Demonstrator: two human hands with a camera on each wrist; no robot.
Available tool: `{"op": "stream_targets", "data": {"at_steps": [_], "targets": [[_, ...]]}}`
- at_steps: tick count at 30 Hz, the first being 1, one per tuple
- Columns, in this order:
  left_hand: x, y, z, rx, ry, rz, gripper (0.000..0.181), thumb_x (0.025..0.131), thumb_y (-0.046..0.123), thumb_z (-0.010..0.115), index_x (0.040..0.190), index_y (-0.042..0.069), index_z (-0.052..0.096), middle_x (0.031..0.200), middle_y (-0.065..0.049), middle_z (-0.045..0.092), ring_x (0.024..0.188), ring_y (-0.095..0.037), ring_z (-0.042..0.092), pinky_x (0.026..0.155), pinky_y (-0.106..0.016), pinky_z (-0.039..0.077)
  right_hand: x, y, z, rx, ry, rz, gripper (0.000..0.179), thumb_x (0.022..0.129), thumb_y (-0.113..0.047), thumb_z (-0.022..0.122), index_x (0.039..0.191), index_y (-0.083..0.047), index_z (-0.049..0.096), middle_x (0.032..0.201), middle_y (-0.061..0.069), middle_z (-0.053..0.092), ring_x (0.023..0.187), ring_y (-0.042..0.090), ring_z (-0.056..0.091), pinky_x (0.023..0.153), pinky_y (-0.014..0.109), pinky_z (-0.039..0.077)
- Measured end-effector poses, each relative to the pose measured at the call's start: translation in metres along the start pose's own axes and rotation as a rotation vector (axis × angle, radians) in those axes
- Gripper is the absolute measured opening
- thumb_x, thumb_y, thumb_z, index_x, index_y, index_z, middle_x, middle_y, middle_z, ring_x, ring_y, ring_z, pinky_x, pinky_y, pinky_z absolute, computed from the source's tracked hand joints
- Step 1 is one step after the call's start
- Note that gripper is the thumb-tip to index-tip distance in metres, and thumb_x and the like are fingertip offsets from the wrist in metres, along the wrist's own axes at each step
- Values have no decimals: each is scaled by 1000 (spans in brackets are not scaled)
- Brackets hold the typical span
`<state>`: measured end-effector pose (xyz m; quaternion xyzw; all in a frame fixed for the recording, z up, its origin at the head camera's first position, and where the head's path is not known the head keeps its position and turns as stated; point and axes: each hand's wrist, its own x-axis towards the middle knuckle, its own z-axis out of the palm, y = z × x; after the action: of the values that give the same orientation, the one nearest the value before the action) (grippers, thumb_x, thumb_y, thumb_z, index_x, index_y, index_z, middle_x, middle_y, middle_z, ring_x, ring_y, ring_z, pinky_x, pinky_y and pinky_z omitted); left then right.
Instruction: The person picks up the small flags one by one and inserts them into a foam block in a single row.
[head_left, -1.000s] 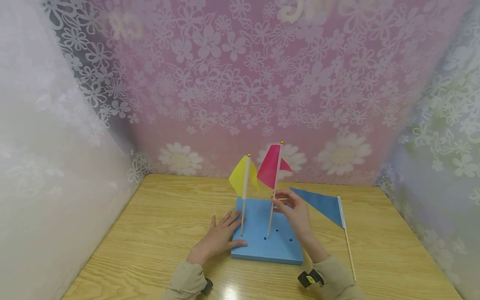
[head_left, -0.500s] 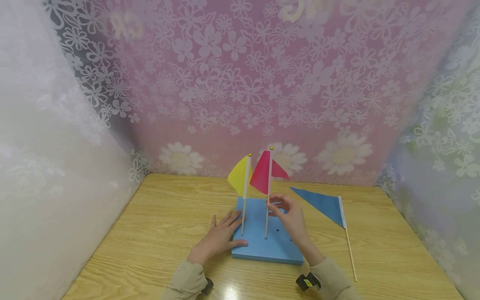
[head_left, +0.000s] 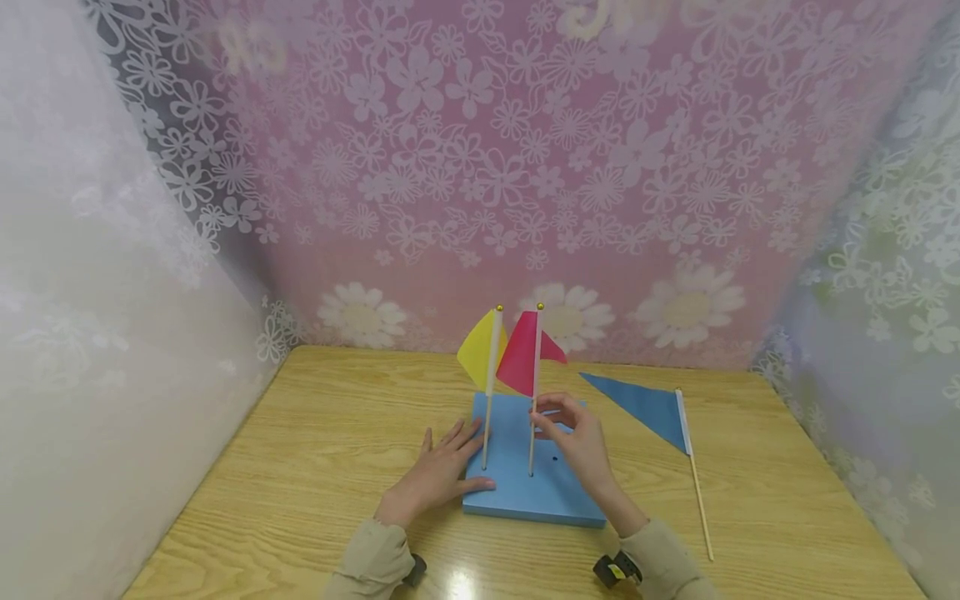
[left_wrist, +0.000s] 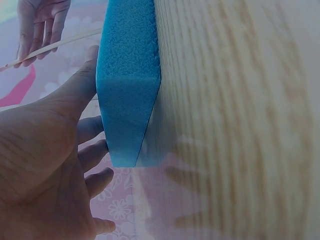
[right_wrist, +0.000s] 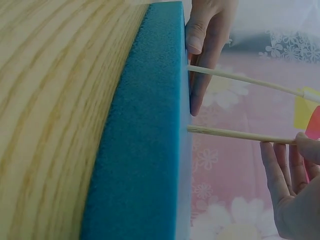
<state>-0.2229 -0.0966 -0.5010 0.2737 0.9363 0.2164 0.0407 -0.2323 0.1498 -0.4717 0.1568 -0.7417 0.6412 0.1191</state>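
A blue foam block (head_left: 517,498) with small holes lies on the table. My left hand (head_left: 441,473) rests on its left side, fingers spread and thumb straight along the top. In the head view a yellow flag (head_left: 480,350) stands upright in a hole near that hand. My right hand (head_left: 581,442) pinches the wooden stick of a red flag (head_left: 519,354) between thumb and fingers. The lower end of this stick (right_wrist: 235,134) meets the block's top face in the right wrist view. From the left wrist view, the block's side (left_wrist: 127,100) shows beside my left hand's fingers.
A blue flag (head_left: 645,412) on a wooden stick lies flat on the wooden table (head_left: 322,433), right of the block. Behind the table hangs a pink flowered cloth (head_left: 480,208). Pale cloth walls (head_left: 97,333) stand at both sides.
The red flag has moved left and down, its stick now upright with its foot in a hole. My right hand moved with it; the left hand has stayed on the block.
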Motion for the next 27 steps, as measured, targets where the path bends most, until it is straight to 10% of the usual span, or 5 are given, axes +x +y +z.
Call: {"op": "stream_targets", "data": {"at_steps": [27], "targets": [[-2,2,-2,-2,7,11,81,95,52,66,159,13,36,166,-11,27,153,-39,21,114,-77,12,-5,0,-8,-39,9,19,24,92,-8,75,115,-2,70,107,17,71,90,39,71,75,31,63]]}}
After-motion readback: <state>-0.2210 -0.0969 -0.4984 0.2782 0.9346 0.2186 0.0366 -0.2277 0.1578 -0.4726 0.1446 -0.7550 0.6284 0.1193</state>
